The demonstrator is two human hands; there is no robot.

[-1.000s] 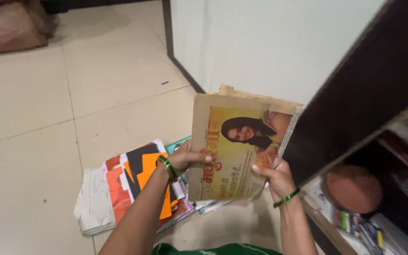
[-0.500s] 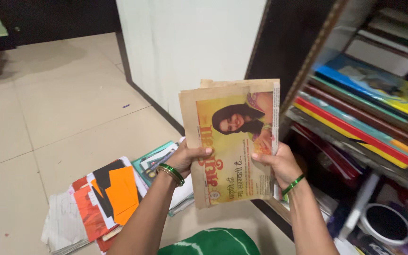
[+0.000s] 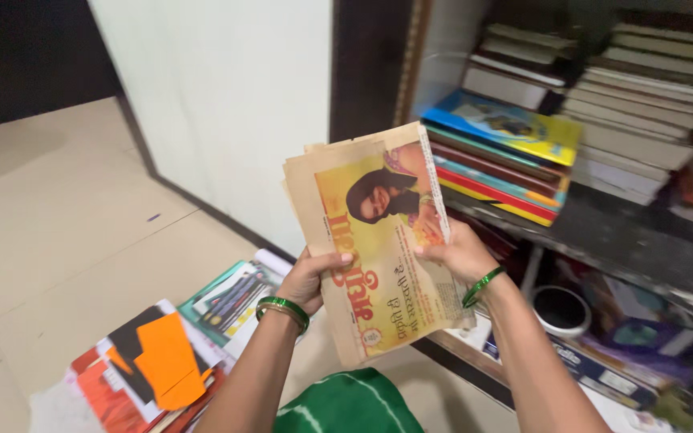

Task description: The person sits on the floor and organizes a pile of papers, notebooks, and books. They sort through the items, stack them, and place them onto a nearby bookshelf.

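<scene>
Both my hands hold a folded, yellowed newspaper [image 3: 370, 240] with a picture of a person on its front, raised in front of a dark shelf unit. My left hand [image 3: 314, 277] grips its left edge and wears green bangles at the wrist. At its right edge my right hand [image 3: 459, 252], also with a green bangle, pinches the paper. The paper tilts slightly to the left, and its top edge is level with a stack of colourful books [image 3: 507, 156] on the shelf behind it.
The dark shelf [image 3: 627, 240] carries stacked books above; a white round container [image 3: 563, 309] and boxes sit below. A pile of books and papers with an orange sheet [image 3: 166, 357] lies on the tiled floor at my left. A white wall [image 3: 218, 104] stands behind.
The view has swung right and up toward the shelf. The newspaper has risen with both hands and tilted; the floor pile has slid to the lower left of the view.
</scene>
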